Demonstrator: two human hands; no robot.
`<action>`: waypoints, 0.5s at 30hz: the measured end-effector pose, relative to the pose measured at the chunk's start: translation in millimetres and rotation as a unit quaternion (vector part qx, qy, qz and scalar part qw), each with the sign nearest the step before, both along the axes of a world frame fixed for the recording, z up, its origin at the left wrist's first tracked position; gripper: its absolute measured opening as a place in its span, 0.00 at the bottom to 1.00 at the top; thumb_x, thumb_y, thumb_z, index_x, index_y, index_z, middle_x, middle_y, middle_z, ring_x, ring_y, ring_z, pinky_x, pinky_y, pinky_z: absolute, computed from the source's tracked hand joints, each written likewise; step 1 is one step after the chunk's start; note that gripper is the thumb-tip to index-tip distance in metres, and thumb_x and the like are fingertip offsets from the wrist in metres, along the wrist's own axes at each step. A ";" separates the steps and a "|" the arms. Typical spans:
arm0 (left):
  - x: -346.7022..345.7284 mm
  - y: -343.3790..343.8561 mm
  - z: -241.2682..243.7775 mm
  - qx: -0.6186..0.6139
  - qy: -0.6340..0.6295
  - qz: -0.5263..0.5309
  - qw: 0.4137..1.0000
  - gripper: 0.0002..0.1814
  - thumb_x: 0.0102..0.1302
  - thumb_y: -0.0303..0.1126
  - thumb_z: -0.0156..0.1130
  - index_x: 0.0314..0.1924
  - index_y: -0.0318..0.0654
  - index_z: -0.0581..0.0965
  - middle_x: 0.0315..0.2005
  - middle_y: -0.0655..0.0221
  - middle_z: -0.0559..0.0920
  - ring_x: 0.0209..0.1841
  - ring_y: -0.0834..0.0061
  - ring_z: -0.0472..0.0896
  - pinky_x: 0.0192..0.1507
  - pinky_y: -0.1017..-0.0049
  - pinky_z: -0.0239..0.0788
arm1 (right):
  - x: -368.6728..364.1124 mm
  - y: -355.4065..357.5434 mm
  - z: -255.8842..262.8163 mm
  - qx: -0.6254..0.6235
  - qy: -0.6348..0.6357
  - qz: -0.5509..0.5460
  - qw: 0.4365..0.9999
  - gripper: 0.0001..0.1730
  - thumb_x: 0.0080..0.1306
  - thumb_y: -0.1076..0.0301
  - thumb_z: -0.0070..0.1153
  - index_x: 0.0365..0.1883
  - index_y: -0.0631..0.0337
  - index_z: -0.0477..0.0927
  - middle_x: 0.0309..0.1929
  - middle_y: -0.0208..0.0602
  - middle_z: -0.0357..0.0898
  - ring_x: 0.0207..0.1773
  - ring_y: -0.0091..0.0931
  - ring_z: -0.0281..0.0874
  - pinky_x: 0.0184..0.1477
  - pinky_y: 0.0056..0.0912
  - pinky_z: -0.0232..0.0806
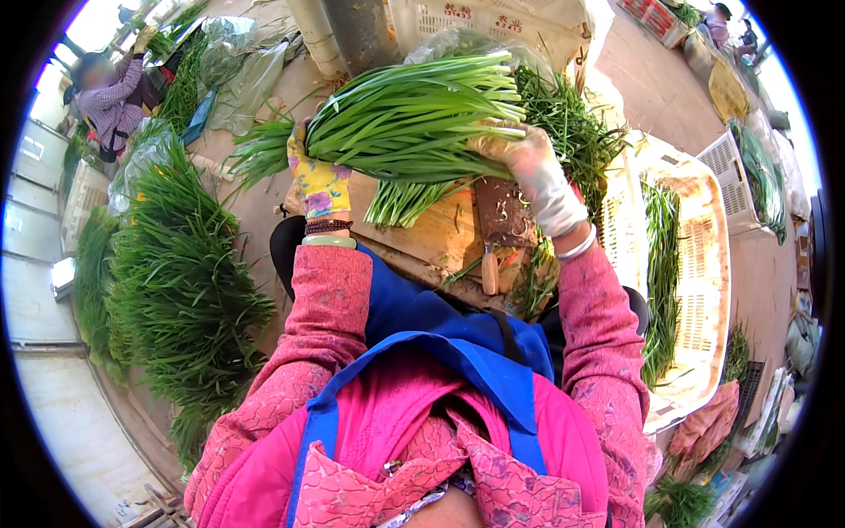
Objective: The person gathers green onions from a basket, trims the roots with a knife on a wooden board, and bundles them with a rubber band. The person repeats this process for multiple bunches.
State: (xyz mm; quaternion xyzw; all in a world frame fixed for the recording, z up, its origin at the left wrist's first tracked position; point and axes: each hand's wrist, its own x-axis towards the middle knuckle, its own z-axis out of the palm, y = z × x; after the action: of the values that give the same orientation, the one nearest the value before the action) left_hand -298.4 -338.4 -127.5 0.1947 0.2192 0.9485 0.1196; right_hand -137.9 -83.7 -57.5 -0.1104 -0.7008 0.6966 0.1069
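A large bundle of green garlic chives lies sideways between my two gloved hands. My left hand, in a yellow flowered glove, grips its leafy end; some fingers are hidden behind the leaves. My right hand, in a pale, stained glove, holds the cut pale end. Below the bundle, a smaller bunch of chives rests on a wooden board. A cleaver with a wooden handle lies on the board's right part, its broad blade strewn with trimmings.
A big heap of chives stands at the left. Loose greens lie beyond my right hand. At the right is a white plastic crate with chives inside; another crate stands ahead by a post. A person works at the upper left.
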 end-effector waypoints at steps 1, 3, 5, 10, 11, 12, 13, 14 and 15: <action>0.4 -4.1 1.2 0.018 0.007 -0.022 1.000 0.12 0.67 0.34 0.53 0.46 0.38 0.76 0.43 0.64 0.80 0.48 0.68 0.78 0.49 0.69 0.73 | 3.4 -8.0 1.1 0.092 -0.001 -0.023 0.995 0.20 0.56 0.66 0.67 0.45 0.67 0.80 0.40 0.33 0.84 0.42 0.20 0.79 0.47 0.22 0.70; -12.9 -0.1 -8.7 -0.007 0.004 0.099 0.995 0.13 0.68 0.35 0.53 0.47 0.37 0.76 0.45 0.61 0.80 0.49 0.67 0.78 0.51 0.67 0.72 | 12.7 -22.1 -8.0 0.098 0.091 -0.048 0.990 0.18 0.57 0.66 0.65 0.46 0.62 0.81 0.42 0.33 0.84 0.44 0.25 0.79 0.51 0.25 0.68; -24.6 4.6 -24.4 -0.034 -0.005 0.220 0.975 0.15 0.68 0.36 0.52 0.49 0.36 0.75 0.47 0.58 0.79 0.50 0.65 0.77 0.53 0.65 0.71 | 28.0 -37.4 11.6 0.104 0.101 -0.062 0.987 0.14 0.56 0.68 0.63 0.41 0.61 0.82 0.43 0.37 0.82 0.45 0.31 0.79 0.52 0.27 0.68; -18.8 9.2 -5.5 0.017 -0.002 0.197 0.980 0.16 0.65 0.40 0.56 0.43 0.34 0.79 0.42 0.57 0.82 0.44 0.63 0.80 0.48 0.62 0.75 | 45.1 4.9 -21.4 0.268 0.107 -0.043 0.957 0.06 0.53 0.70 0.63 0.28 0.63 0.81 0.40 0.39 0.82 0.44 0.33 0.78 0.49 0.31 0.69; -20.7 5.7 -0.3 0.001 -0.019 0.163 0.986 0.17 0.67 0.42 0.52 0.42 0.34 0.79 0.42 0.57 0.82 0.44 0.64 0.80 0.48 0.62 0.75 | 50.8 9.2 -15.3 0.301 0.098 -0.038 0.948 0.06 0.53 0.70 0.63 0.25 0.63 0.80 0.39 0.39 0.82 0.43 0.34 0.78 0.48 0.32 0.69; -24.4 -0.1 -2.4 0.012 -0.020 0.155 0.988 0.15 0.66 0.40 0.54 0.41 0.35 0.79 0.41 0.58 0.82 0.44 0.65 0.80 0.49 0.63 0.74 | 57.8 13.8 -7.9 0.414 0.112 -0.019 0.903 0.06 0.52 0.70 0.63 0.24 0.63 0.80 0.39 0.39 0.82 0.42 0.35 0.78 0.46 0.34 0.70; -29.0 -6.7 -3.4 0.023 -0.020 0.148 0.989 0.12 0.65 0.38 0.56 0.39 0.36 0.79 0.41 0.58 0.82 0.44 0.65 0.79 0.49 0.64 0.73 | 63.3 18.4 -6.4 0.429 0.118 -0.037 0.895 0.06 0.53 0.69 0.63 0.23 0.62 0.80 0.37 0.39 0.82 0.41 0.35 0.78 0.47 0.35 0.69; -32.2 -6.7 -5.7 0.037 -0.021 0.138 0.990 0.10 0.64 0.36 0.58 0.38 0.37 0.79 0.41 0.58 0.82 0.44 0.66 0.79 0.50 0.65 0.72 | 68.4 29.8 -10.4 0.443 0.047 -0.044 0.894 0.06 0.54 0.69 0.63 0.26 0.62 0.81 0.35 0.38 0.82 0.41 0.33 0.79 0.47 0.33 0.69; -36.8 -0.5 -8.7 0.104 -0.056 0.132 0.984 0.09 0.64 0.37 0.58 0.37 0.39 0.77 0.39 0.60 0.81 0.43 0.68 0.79 0.49 0.67 0.72 | 72.1 38.1 -14.6 0.418 0.017 -0.064 0.906 0.07 0.55 0.68 0.63 0.31 0.61 0.82 0.37 0.39 0.82 0.42 0.31 0.79 0.48 0.31 0.69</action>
State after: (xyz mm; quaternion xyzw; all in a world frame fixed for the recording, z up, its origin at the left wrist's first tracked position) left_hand -335.2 -338.9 -136.1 0.1222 0.1365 0.9830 -0.0155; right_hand -65.8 -45.6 -72.1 -0.0885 -0.9173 0.3330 0.1996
